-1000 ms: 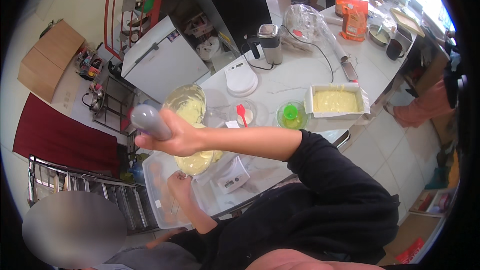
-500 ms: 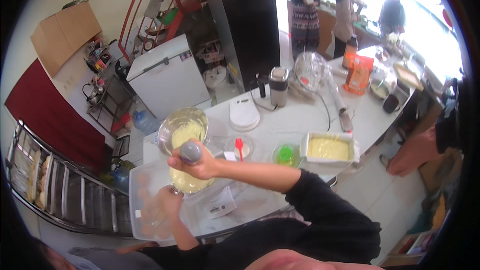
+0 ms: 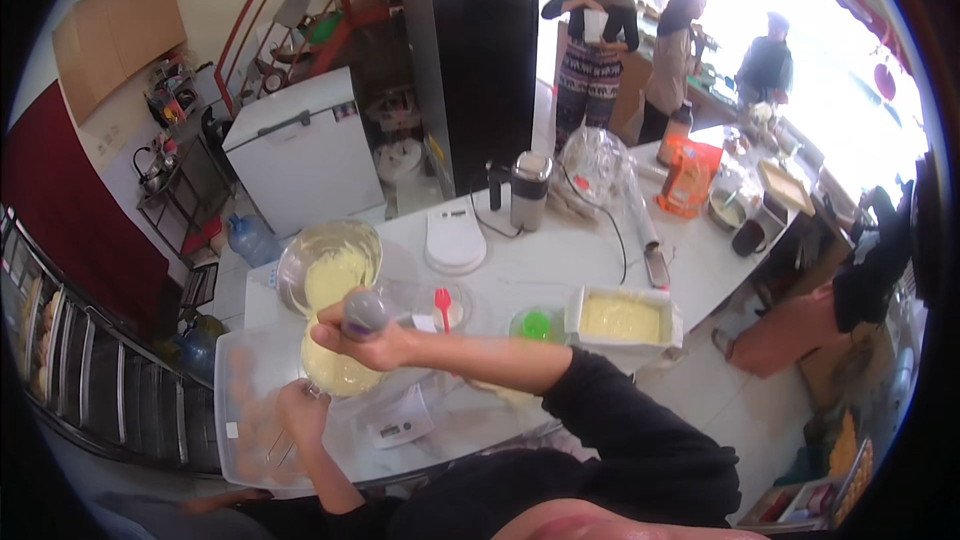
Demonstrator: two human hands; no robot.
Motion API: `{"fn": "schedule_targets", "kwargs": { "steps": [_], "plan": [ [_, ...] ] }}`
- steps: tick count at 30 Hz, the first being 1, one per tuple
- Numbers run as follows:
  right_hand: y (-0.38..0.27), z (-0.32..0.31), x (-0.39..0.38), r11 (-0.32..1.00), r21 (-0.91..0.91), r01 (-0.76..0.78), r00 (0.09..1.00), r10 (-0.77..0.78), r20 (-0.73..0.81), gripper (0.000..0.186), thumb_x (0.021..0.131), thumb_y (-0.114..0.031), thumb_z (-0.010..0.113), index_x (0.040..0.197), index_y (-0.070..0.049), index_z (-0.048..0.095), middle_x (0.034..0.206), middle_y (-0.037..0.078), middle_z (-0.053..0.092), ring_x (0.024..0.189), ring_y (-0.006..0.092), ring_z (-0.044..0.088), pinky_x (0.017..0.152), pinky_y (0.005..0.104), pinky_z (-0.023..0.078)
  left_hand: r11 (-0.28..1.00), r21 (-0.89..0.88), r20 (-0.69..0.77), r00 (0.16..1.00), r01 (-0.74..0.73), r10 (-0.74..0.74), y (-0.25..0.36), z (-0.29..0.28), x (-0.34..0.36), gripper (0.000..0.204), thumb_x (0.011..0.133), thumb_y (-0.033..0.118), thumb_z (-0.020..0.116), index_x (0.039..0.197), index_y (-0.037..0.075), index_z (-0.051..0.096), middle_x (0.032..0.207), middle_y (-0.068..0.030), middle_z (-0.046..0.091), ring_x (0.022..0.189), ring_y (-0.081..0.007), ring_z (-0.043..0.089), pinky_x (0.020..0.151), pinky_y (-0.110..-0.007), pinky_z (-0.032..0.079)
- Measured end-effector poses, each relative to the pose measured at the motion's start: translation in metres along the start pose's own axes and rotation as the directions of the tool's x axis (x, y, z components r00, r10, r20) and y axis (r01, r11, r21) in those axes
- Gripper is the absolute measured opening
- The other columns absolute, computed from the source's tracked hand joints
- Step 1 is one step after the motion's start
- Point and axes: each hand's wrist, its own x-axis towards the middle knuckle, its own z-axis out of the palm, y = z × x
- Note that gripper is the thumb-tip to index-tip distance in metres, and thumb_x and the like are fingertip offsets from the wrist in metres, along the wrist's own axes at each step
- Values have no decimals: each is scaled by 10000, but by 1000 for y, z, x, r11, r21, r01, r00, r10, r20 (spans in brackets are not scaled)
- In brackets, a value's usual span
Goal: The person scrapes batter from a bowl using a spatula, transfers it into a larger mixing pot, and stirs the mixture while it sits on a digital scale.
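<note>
On the white table [image 3: 520, 275], the clear tub [image 3: 222, 380] lies below my left hand [image 3: 302, 410]. The steel bowl [image 3: 292, 275] stands just behind the pale batter [image 3: 343, 377], probably for easy reach. My right hand [image 3: 386, 348] grips the grey handle [image 3: 366, 312] above this batter, perhaps to keep it upright; my left is closed around something metal at the edge, maybe for steadying. The orange pouch [image 3: 689, 177] and near scale [image 3: 402, 414] have markings, too small for me to read.
</note>
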Motion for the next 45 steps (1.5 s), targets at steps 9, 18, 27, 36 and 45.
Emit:
{"fn": "schedule_targets", "kwargs": {
  "steps": [9, 18, 27, 36, 45],
  "plan": [
    [8, -1, 5, 984, 175, 42, 998, -32, -56, 384, 829, -241, 484, 514, -54, 368, 483, -35, 336, 453, 56, 299, 406, 234, 243, 996, -82, 58, 998, 33, -28, -3, -4, 4, 148, 492, 76, 618, 584, -1, 530, 492, -118, 482, 460, -229, 493, 476, -319, 381],
    [-12, -2, 7, 970, 242, -1, 994, 28, -105, 390, 822, -248, 496, 498, -72, 369, 480, -36, 350, 444, 49, 317, 405, 223, 249, 998, -51, 97, 995, -34, 39, -16, 6, 5, 156, 491, 77, 615, 565, -14, 513, 476, -106, 480, 429, -196, 461, 462, -292, 371],
    [-19, -10, 8, 956, 292, 27, 984, 26, -176, 352, 824, -237, 493, 529, -71, 396, 470, -39, 356, 431, 45, 326, 395, 212, 241, 996, -90, 72, 997, -22, 29, -20, 11, 8, 132, 505, 86, 605, 563, 3, 520, 492, -108, 498, 443, -201, 479, 464, -284, 371],
    [-13, -2, 14, 932, 361, 27, 944, 96, -317, 224, 813, -153, 487, 612, -56, 470, 495, -33, 388, 448, 50, 344, 401, 205, 255, 1000, -12, 75, 997, 26, -25, -19, -3, -3, 186, 525, 145, 623, 607, -6, 550, 558, -159, 526, 533, -296, 514, 509, -347, 396],
    [-18, -32, 25, 938, 342, 61, 944, 56, -324, 441, 833, -301, 461, 478, -92, 303, 398, -29, 253, 337, 66, 229, 338, 229, 154, 999, 2, 134, 991, 33, -33, -9, 1, 1, 138, 531, 142, 610, 615, 43, 561, 534, -92, 531, 515, -217, 527, 490, -308, 398]
  ]
}}
